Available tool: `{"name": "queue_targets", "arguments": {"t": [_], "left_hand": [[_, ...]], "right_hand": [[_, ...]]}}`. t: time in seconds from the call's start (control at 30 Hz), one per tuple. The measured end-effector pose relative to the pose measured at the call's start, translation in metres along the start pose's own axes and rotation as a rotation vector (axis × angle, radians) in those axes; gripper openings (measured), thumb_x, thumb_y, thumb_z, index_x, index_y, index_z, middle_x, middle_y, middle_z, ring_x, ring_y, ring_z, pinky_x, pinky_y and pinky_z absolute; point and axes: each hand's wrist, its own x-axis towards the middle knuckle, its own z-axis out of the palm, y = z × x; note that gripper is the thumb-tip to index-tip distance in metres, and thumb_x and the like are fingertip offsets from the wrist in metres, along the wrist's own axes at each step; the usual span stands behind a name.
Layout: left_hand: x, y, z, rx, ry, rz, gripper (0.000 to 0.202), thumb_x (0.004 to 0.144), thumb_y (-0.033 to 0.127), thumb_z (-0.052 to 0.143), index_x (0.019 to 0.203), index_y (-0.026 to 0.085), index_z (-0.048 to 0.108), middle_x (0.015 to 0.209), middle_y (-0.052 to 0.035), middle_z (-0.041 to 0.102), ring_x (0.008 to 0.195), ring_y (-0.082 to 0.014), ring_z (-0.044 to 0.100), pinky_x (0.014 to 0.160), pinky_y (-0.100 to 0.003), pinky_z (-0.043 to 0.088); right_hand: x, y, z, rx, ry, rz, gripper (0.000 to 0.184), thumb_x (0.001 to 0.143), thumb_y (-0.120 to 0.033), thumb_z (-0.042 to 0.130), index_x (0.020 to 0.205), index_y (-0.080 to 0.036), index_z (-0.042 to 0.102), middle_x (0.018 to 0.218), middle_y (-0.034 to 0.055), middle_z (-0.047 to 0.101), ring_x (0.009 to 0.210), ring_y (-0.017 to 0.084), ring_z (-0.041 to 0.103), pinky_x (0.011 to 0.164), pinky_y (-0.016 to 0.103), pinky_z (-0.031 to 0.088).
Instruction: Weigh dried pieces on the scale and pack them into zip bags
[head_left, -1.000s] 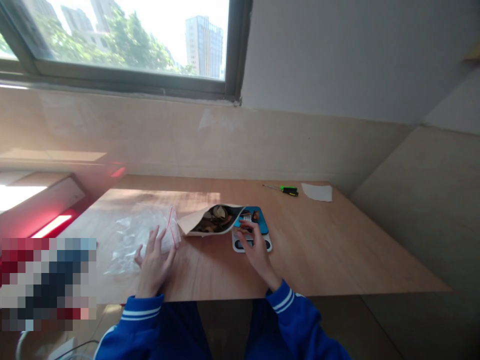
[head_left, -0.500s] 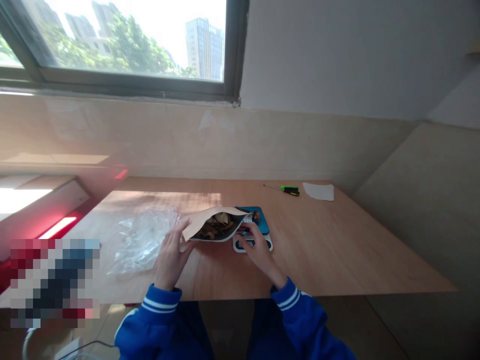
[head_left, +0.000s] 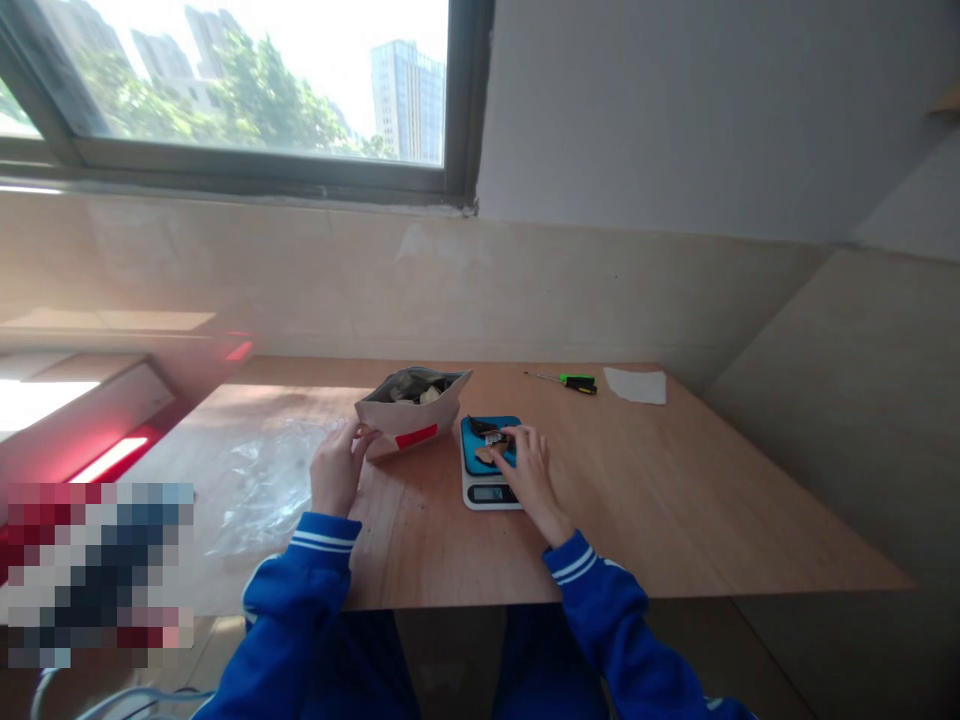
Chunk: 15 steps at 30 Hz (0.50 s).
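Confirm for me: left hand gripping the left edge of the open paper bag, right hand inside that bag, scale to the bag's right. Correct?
Not quite: the right hand is outside the bag, at the brown pieces over the scale, as the head view shows. Left hand, paper bag and scale are as you say.

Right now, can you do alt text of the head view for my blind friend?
A person's left hand holds an open pouch of irregular pieces, while the right hand touches brownish pieces on a digital scale. A clear plastic bag also lies on the wooden table.
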Motion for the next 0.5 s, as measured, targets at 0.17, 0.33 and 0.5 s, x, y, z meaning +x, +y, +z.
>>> {"name": "queue_targets", "arguments": {"t": [0.17, 0.33, 0.5], "left_hand": [[-0.008, 0.003, 0.001, -0.08, -0.031, -0.07, 0.027, 0.088, 0.04, 0.048, 0.101, 0.022, 0.062, 0.083, -0.0043, 0.068, 0.07, -0.0189, 0.064, 0.059, -0.027, 0.045], [-0.011, 0.006, 0.007, -0.309, -0.041, -0.072, 0.029, 0.088, 0.038, 0.046, 0.107, 0.019, 0.057, 0.095, -0.0075, 0.069, 0.085, -0.0217, 0.067, 0.071, -0.033, 0.053], [-0.013, 0.006, 0.011, -0.35, -0.029, -0.056, 0.028, 0.088, 0.036, 0.043, 0.107, 0.019, 0.056, 0.096, -0.0073, 0.067, 0.085, -0.0213, 0.067, 0.071, -0.034, 0.054]], "right_hand": [[0.009, -0.018, -0.016, 0.216, 0.101, -0.052, 0.019, 0.09, -0.028, 0.046, 0.103, -0.019, 0.055, 0.104, 0.012, 0.054, 0.103, 0.026, 0.052, 0.089, 0.044, 0.044], [0.026, -0.053, -0.048, 0.435, 0.056, -0.155, 0.019, 0.092, -0.021, 0.043, 0.108, -0.02, 0.054, 0.111, 0.0105, 0.057, 0.106, 0.021, 0.054, 0.088, 0.036, 0.047], [0.048, -0.094, -0.063, 0.451, -0.156, -0.499, 0.026, 0.093, -0.012, 0.037, 0.106, -0.022, 0.057, 0.108, 0.0067, 0.062, 0.109, 0.018, 0.055, 0.097, 0.035, 0.043]]}}
